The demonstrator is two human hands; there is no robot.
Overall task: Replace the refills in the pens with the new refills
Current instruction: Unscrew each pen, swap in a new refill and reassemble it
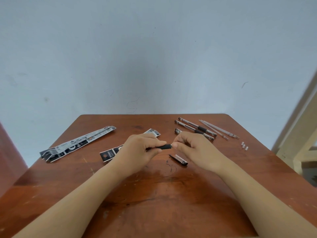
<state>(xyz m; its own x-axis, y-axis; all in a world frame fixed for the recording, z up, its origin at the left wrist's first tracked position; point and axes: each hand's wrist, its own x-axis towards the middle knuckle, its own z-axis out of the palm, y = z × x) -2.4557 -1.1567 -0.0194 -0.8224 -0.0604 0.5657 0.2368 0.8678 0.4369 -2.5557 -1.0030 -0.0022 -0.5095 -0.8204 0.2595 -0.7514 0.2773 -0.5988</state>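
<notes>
My left hand point(139, 147) grips a pen point(165, 146) by its black rubber grip, held level above the middle of the wooden table point(154, 194). My right hand point(192, 146) pinches the pen's metal tip end with thumb and fingertips. The pen's rear part is hidden inside my left hand. A clear pen cap with a black clip point(179, 159) lies on the table just below my hands. Three capped pens point(195, 128) lie at the back right, one partly behind my right hand. Bare thin refills point(217, 128) lie right of them.
Two black-and-white refill packets lie on the left: a long one point(77, 144) and another point(111, 153) partly under my left hand. Three tiny clear caps point(244, 146) sit near the right edge. A wall stands directly behind the table.
</notes>
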